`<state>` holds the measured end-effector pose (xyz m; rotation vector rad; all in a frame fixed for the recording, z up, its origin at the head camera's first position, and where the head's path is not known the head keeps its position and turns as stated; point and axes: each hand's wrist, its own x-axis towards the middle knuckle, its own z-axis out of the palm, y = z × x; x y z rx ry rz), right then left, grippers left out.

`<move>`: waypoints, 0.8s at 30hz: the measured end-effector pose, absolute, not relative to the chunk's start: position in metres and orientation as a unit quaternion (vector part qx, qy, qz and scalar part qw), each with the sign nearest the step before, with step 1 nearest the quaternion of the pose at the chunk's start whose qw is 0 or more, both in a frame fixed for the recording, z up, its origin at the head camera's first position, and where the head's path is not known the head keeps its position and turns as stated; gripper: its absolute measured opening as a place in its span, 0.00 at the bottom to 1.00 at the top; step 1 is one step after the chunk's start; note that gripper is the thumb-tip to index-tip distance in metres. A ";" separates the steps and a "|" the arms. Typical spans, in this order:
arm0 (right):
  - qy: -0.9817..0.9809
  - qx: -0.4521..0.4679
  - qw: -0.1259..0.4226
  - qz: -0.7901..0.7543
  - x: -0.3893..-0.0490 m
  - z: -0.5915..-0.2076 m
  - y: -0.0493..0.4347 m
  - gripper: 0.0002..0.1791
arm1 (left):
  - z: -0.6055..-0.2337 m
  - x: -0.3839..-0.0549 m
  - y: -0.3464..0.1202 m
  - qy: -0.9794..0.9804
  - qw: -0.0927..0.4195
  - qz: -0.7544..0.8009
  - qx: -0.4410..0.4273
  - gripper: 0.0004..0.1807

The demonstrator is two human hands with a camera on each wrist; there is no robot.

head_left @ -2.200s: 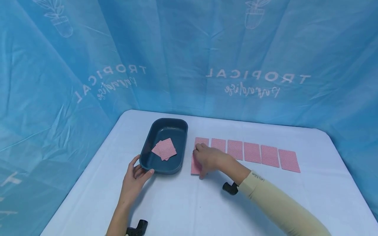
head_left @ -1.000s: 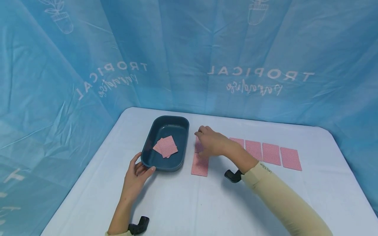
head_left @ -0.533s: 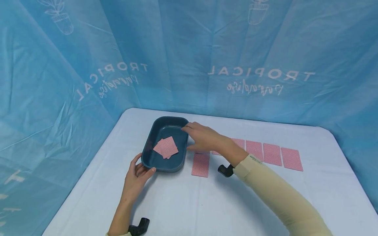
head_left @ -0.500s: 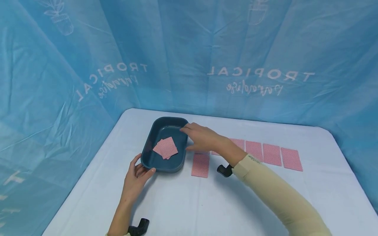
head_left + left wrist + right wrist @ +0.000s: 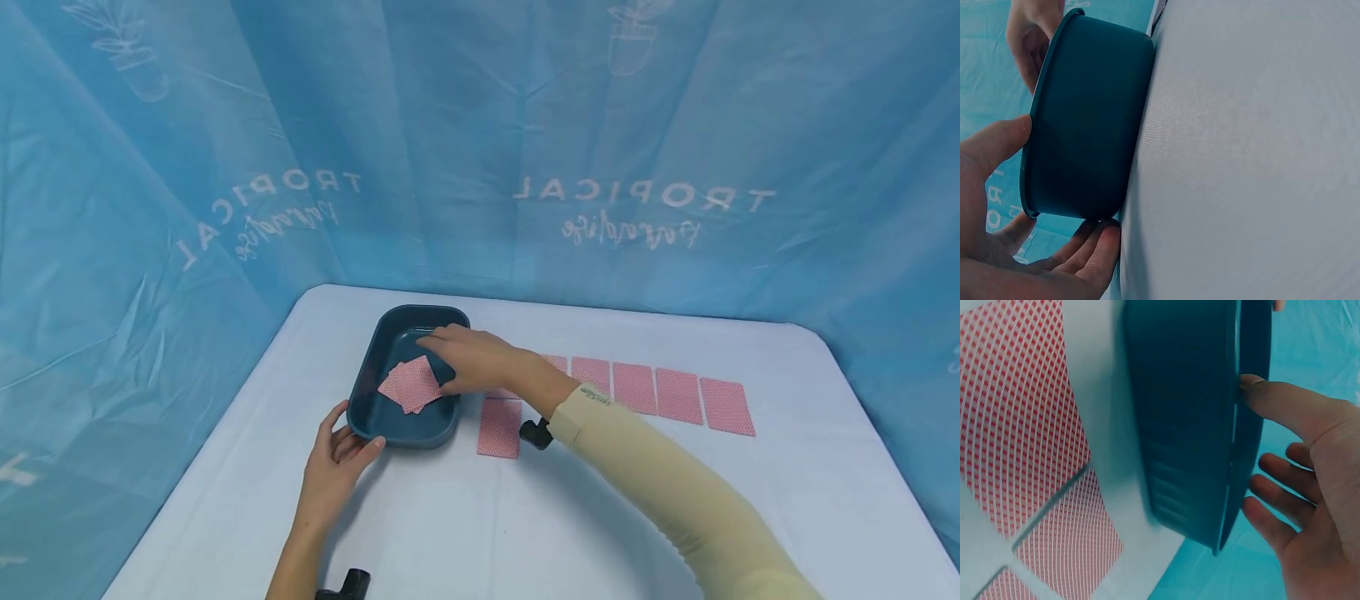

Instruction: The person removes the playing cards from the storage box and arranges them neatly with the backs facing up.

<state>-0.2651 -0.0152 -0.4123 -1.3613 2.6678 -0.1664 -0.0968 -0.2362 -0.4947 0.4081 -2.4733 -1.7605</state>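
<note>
A dark blue plastic bin point(image 5: 405, 437) stands on the table, and a small loose heap of playing cards point(image 5: 408, 385) lies inside it, red patterned backs up. My left hand point(image 5: 328, 479) holds the bin's near left corner; in the left wrist view its thumb point(image 5: 1007, 140) lies at the rim and the other fingers touch the lower wall. Over the bin's right side reaches my right hand point(image 5: 480, 360), fingers spread apart, fingertips close to the heap. In the right wrist view nothing shows between its thumb point(image 5: 1288, 406) and fingers.
Right of the bin, several cards lie face down in a row point(image 5: 633, 387), partly covered by the right forearm. One more card point(image 5: 498, 427) lies in front of the row's left end. A blue curtain point(image 5: 450, 150) hangs behind the white tablecloth point(image 5: 435, 533).
My right hand has moved left from the row's left end, across the rim and over the bin. The left hand stays at the bin's corner. The whole head view has shifted slightly.
</note>
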 end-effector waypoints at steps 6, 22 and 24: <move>0.883 -0.461 0.075 -0.055 -0.269 -0.418 -0.036 0.51 | -0.494 -0.098 -0.242 -0.808 0.037 -0.571 0.136 0.48; 0.878 -0.459 0.134 -0.026 -0.272 -0.423 -0.065 0.54 | -0.496 -0.098 -0.237 -0.803 0.038 -0.579 0.135 0.48; 0.879 -0.454 0.143 -0.028 -0.273 -0.427 -0.064 0.55 | -0.498 -0.099 -0.235 -0.804 0.038 -0.577 0.137 0.48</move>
